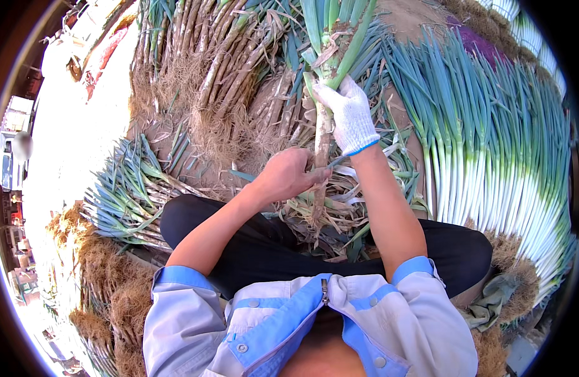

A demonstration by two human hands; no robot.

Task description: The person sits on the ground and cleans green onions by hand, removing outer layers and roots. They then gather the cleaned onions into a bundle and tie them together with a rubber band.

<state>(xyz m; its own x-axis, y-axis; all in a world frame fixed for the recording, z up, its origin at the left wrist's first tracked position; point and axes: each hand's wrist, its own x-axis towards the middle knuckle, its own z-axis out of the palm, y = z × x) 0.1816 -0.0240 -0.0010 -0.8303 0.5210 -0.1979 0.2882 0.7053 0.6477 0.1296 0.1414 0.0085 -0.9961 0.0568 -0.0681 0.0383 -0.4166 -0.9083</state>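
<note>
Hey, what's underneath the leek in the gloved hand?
Below the lower end of the leek there's a tangled heap of loose leaves, some straw-coloured, some green. The heap hides the ground beneath; the gloved right hand covers whatever is behind it.

Brown dirt ground point(407, 17); harsh glare point(66, 147) at left, perhaps a vehicle point(11, 162) beyond.

I have a narrow strip of bare ground point(410, 129) right of the gloved right hand point(350, 118), with laid-out leeks point(478, 138) walling it off beyond. Left of the bare left hand point(290, 176), I could pass low over littered soil point(204, 165) — but root-fringed stalks point(223, 78) block me ahead, and peeled leaves point(346, 212) and bent knees point(185, 218) crowd the near side.
</note>
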